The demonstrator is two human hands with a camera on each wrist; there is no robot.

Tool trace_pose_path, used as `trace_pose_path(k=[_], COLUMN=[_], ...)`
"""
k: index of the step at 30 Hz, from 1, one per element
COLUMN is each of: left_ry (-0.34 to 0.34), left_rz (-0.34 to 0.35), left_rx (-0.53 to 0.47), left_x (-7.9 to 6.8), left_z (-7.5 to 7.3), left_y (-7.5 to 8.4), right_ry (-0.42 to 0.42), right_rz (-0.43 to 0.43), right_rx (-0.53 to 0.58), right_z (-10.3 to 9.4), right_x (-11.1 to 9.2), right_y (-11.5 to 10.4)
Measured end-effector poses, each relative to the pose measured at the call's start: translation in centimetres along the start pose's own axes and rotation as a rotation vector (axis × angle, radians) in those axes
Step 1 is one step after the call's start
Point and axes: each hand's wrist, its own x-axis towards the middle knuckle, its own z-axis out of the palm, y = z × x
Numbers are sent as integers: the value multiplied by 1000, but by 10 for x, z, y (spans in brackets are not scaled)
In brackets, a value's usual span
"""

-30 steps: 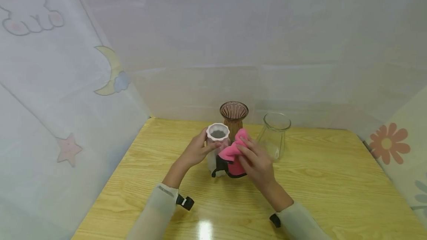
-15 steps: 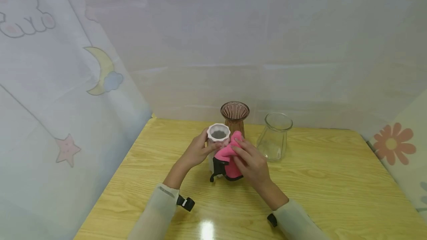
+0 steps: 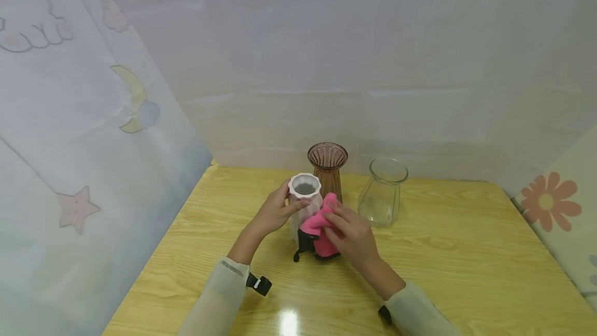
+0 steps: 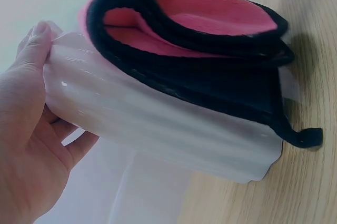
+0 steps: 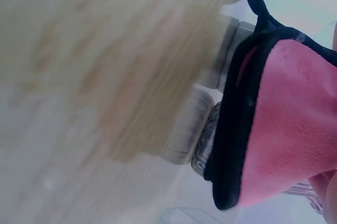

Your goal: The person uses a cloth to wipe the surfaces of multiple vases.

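Observation:
A white ribbed vase (image 3: 305, 206) with a scalloped rim stands upright on the table. My left hand (image 3: 275, 210) grips it near the top, thumb across the front and fingers behind, as the left wrist view shows on the vase's glossy side (image 4: 142, 118). My right hand (image 3: 352, 235) holds a folded pink cloth (image 3: 322, 222) with black edging against the vase's right side. In the left wrist view the cloth (image 4: 210, 18) lies along the vase, its black hanging loop near the base. The right wrist view shows the cloth (image 5: 289, 118) covering much of the vase.
A brown ribbed glass vase (image 3: 328, 165) stands just behind the white one. To the right is a clear glass vase (image 3: 381, 196), wider at the bottom. The wooden table (image 3: 448, 253) meets a pale hanging sheet (image 3: 298, 66) at its back edge.
My right hand has slid the cloth down and slightly left along the white vase. The left hand keeps its grip on the rim end. The head view has turned slightly.

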Motion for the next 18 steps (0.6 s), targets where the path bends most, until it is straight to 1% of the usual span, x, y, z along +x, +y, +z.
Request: trace_pose_path(k=[6, 12, 16, 18], left_ry=[-1, -9, -40, -73], left_rz=[-9, -9, -3, 8], left_rx=[-10, -4, -9, -31], left_x=[0, 0, 2, 4], left_z=[0, -1, -5, -8], left_y=[-3, -5, -8, -10], right_ry=[-76, -126, -148, -158], right_rz=[5, 16, 12, 12], right_rx=[-64, -95, -103, -105], right_z=[-2, 0, 1, 2], right_x=[-5, -7, -8, -9], right_y=[-2, -2, -3, -3])
